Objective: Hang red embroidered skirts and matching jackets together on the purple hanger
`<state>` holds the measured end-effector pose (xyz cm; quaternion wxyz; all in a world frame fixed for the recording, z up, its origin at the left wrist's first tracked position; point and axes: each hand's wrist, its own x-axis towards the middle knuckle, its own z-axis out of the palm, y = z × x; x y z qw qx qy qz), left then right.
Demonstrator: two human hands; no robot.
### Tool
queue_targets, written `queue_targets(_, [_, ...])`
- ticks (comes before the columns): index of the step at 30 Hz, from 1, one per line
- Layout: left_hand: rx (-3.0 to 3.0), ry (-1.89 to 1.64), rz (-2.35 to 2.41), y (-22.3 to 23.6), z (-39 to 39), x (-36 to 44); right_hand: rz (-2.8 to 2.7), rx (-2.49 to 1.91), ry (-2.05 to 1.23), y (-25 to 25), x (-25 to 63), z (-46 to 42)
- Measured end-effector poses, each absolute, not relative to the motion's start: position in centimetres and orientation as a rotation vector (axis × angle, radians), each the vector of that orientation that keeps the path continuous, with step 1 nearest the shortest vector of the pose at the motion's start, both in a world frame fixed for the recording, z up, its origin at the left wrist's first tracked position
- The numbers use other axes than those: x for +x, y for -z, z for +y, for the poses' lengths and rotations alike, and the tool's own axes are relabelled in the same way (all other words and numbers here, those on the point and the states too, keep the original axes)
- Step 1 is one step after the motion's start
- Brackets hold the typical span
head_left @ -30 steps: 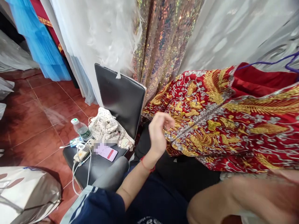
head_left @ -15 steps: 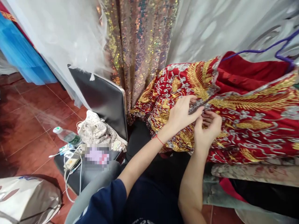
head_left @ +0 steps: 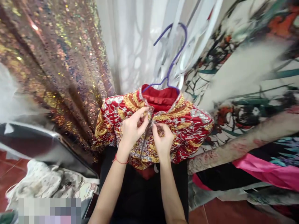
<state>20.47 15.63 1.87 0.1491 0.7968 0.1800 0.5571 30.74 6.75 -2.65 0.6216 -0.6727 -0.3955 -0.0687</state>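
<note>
A red jacket (head_left: pixel 187 133) with gold and silver embroidery lies across my lap, its stand collar toward the far side. A purple hanger (head_left: pixel 171 67) sits inside the collar with its hook pointing up. My left hand (head_left: pixel 133 127) pinches the silver-trimmed front edge just below the collar, thumb and index finger together. Slightly lower and to the right, my right hand (head_left: pixel 163 138) pinches the opposite front edge. A narrow dark gap runs down between the two edges. Whatever small fastening may be under the fingertips is hidden.
A sequinned gold cloth (head_left: pixel 77 71) hangs at the left, white curtain fabric (head_left: pixel 130 40) behind. Crumpled pale spotted cloth (head_left: pixel 42 179) lies on a chair at lower left, beside its dark backrest (head_left: pixel 46 146). Flower-printed fabric (head_left: pixel 233 93) and a pink cloth (head_left: pixel 263 169) are at right.
The view has swung right, bringing the jacket to the middle and the hanger hook into sight. My hands, close together before, are now slightly apart on the two front edges.
</note>
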Motion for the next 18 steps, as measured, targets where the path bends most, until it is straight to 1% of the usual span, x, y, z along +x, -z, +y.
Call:
queue_targets(5, [2.694,-1.374,0.521,-5.5,16.0,20.2,-0.849,-1.465,0.085,-0.6,29.0,7.4])
queue_targets(9, [2.815,-1.266,0.519,-6.6,17.1,19.8,-0.769,-1.502,0.038,-2.0,28.3,8.1])
queue_targets(14, [2.805,-1.326,0.368,-6.1,17.0,19.4,-0.655,-1.625,0.062,-2.1,27.2,8.0])
queue_targets(18, [2.805,-1.39,0.348,-6.0,15.9,19.5,-0.63,-1.442,-0.098,-2.0,27.3,7.8])
